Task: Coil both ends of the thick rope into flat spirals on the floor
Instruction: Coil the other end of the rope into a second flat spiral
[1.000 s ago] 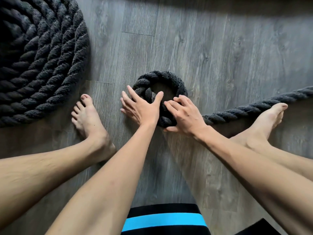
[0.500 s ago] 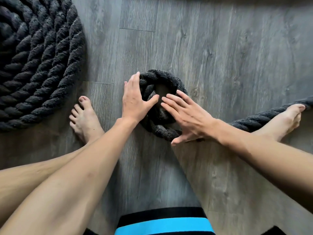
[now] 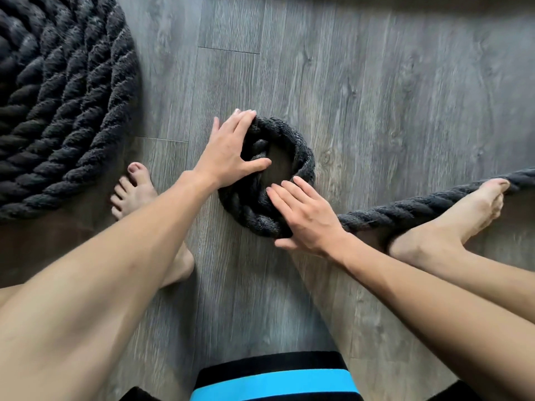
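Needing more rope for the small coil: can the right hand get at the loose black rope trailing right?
Probably yes. The right hand rests on the small black rope coil where the loose black rope leaves it; only a bare foot touches it farther along.

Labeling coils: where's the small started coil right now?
Head view, centre frame: the small coil lies on the floor, left hand on its left rim, right hand on its near edge, big spiral to its upper left.
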